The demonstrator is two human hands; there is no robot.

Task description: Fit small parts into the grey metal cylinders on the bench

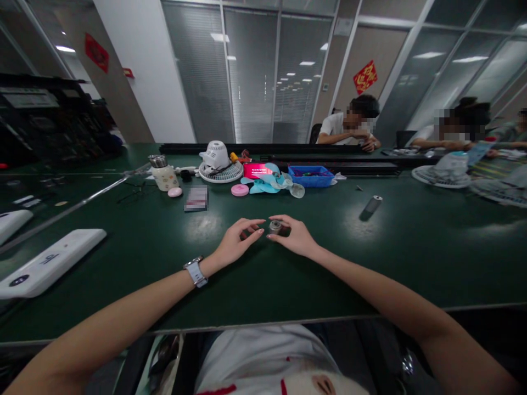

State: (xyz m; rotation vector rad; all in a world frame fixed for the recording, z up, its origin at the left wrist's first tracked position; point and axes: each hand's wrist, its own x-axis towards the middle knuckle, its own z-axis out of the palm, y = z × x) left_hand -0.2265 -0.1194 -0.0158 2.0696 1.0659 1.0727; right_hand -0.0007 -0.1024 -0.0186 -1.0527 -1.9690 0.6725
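Observation:
Between thumb and fingers of my right hand is a small metal cylinder with a round end facing up, perhaps a motor part; its lower side is partly hidden. My left hand is just left of it, thumb and fingers curved apart with nothing between them. A watch with a pale strap is on the left wrist. Farther right on the green table, a second metal cylinder stands by itself, tilted in the view.
Toward the back are a white fan part, a light-blue fan blade, a blue tray, a pink lid and a patterned bottle. A long white device lies at left. Co-workers sit across the table.

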